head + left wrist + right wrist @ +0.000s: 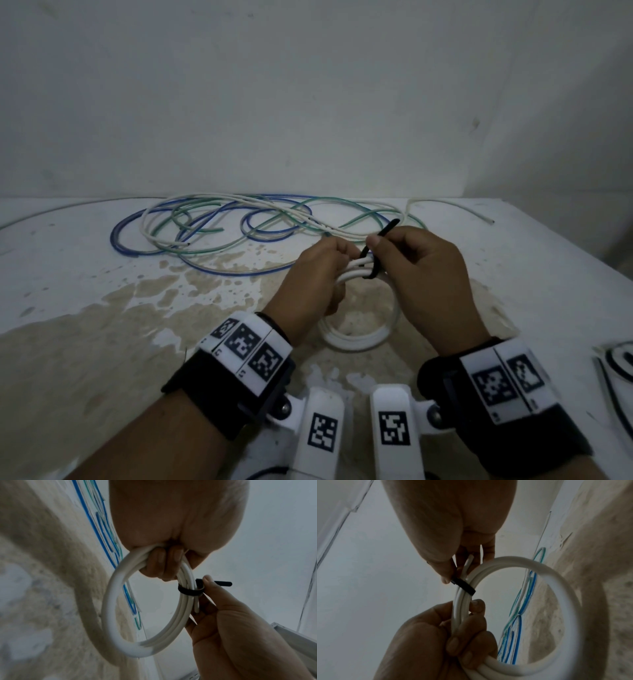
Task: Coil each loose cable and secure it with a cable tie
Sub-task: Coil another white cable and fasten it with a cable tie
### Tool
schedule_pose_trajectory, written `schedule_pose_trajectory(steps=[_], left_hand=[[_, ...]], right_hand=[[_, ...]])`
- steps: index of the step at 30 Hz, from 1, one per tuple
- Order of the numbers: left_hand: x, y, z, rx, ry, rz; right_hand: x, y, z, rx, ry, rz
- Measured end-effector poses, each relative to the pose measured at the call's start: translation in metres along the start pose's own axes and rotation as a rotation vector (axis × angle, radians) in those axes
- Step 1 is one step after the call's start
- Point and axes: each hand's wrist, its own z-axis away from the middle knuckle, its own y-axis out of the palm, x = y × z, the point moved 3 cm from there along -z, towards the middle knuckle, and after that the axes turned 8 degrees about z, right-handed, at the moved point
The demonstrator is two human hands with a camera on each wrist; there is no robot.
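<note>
While both forearms reach forward over a stained white table (85, 301), the person's left hand (317, 274) and right hand (424, 270) meet above its middle, knuckles up, wrists close together. The left hand's fingers are curled tight round the bundled turns of a coiled white cable (111, 615), gripping the top of the loop so that the rest of the ring hangs below the hands, just over the tabletop. The right hand pinches a black cable tie (190, 592) between thumb and forefinger, its other fingers loosely bent behind the coil. The tie is wrapped once round the white turns just beside the left hand's grip, and its free tail (388, 228) sticks up and away past the right thumb. A short end of the white cable pokes out next to the tie. Farther back on the table lies a loose tangle of blue, green and white cables (246, 222), well apart from the coil and untied.
</note>
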Motion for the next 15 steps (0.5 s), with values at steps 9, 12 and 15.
schedule_pose_trajectory(steps=[9,12,15], left_hand=[[0.0001,0.0018,-0.0007,0.010,0.073,-0.040],[-0.0021,0.0039,0.0021,0.029,0.122,-0.108],[-0.0020,0.0037,0.0028,0.043,0.214,-0.245]], right_hand=[[-0.0034,0.0017,0.0003,-0.045,-0.031,0.057],[-0.0024,-0.0001,0.0009,-0.030,-0.037,0.031],[-0.0016,-0.0027,0.0011,-0.002,-0.061,0.030]])
